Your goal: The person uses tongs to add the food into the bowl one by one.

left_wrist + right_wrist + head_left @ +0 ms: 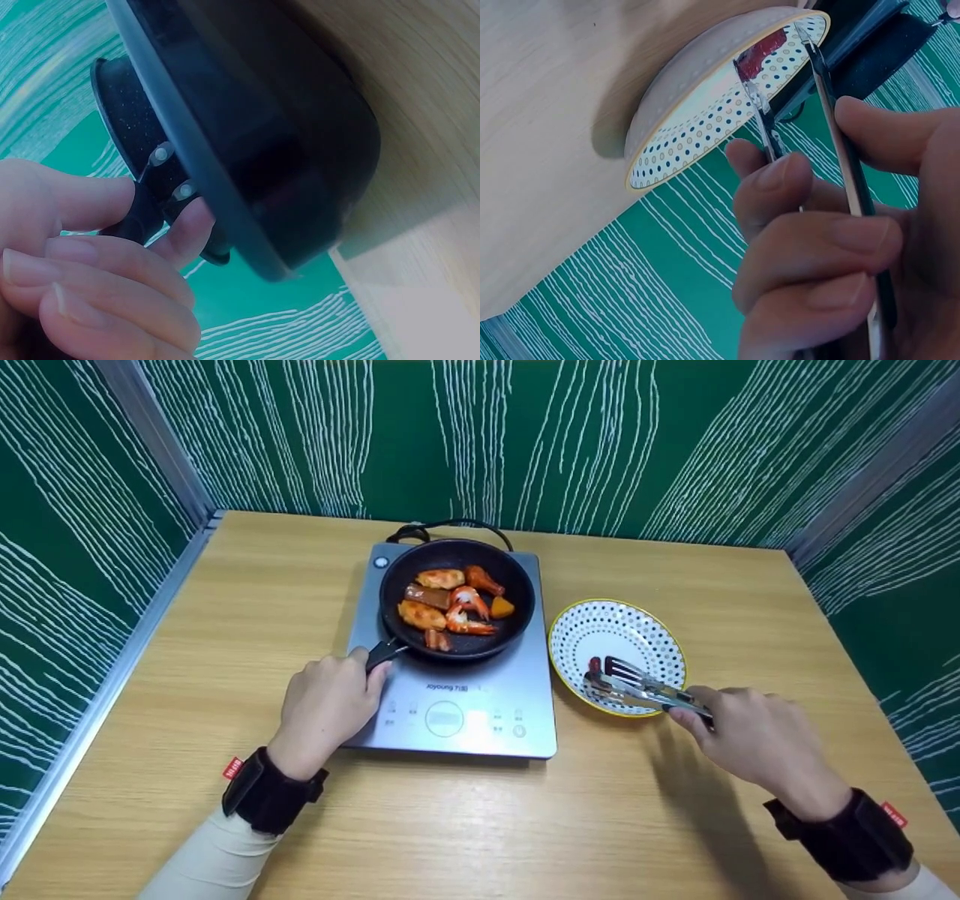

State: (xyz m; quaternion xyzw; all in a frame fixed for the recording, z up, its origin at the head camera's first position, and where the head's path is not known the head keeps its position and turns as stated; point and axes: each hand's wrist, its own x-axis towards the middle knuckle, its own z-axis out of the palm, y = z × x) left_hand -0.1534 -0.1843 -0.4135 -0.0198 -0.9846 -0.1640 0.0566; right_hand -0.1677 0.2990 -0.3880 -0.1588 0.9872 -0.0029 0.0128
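My left hand (330, 705) grips the black handle (384, 652) of a frying pan (517, 619), which sits on an induction cooker (397, 720). In the pan lie two chicken wings (421, 616), two shrimp (469, 622), a drumstick (482, 580), a brown slab (427, 595), a small reddish-brown piece (437, 640) and an orange wedge (502, 607). My right hand (761, 739) holds metal tongs (660, 690), their tips inside a dotted bowl (570, 641). A dark red piece of food (762, 54) is in the bowl by the tips, which stand apart in the right wrist view.
A black power cord (465, 521) loops behind the cooker. The wooden table (262, 607) meets green walls (405, 442) with white line patterns at its back and sides. The bowl stands just right of the cooker.
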